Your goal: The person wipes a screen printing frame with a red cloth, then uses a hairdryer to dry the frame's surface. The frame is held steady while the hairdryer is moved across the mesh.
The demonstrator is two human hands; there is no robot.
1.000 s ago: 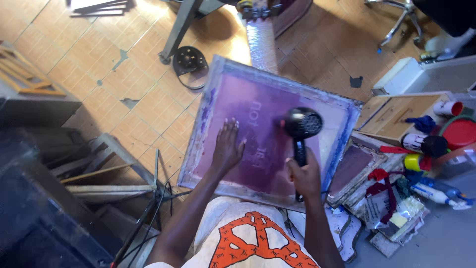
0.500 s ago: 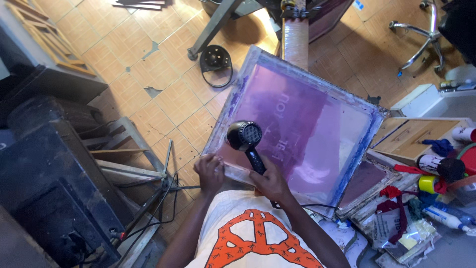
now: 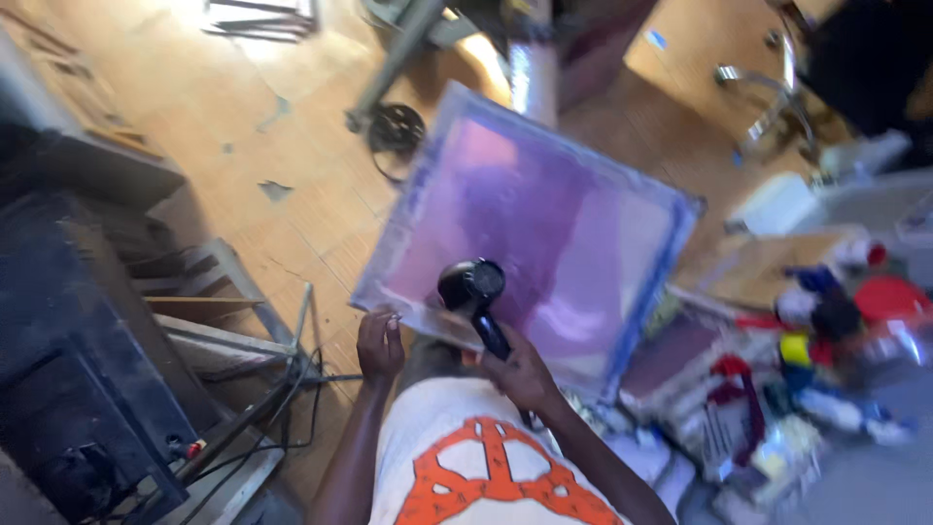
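Observation:
A large framed printing screen with purple mesh tilts up in front of me. My left hand grips its near left corner. My right hand is closed on the handle of a black hair dryer, whose round head sits over the screen's lower left part. The picture is blurred by motion.
A cluttered table with bottles, a red lid and rags lies to the right. Dark machinery, wooden frames and cables stand on the left. A metal stand leg and a chair base rest on the tiled floor beyond.
The left hand left the mesh and took the screen's near left corner. The dryer swept from the screen's right side to its lower left. The screen now tilts up.

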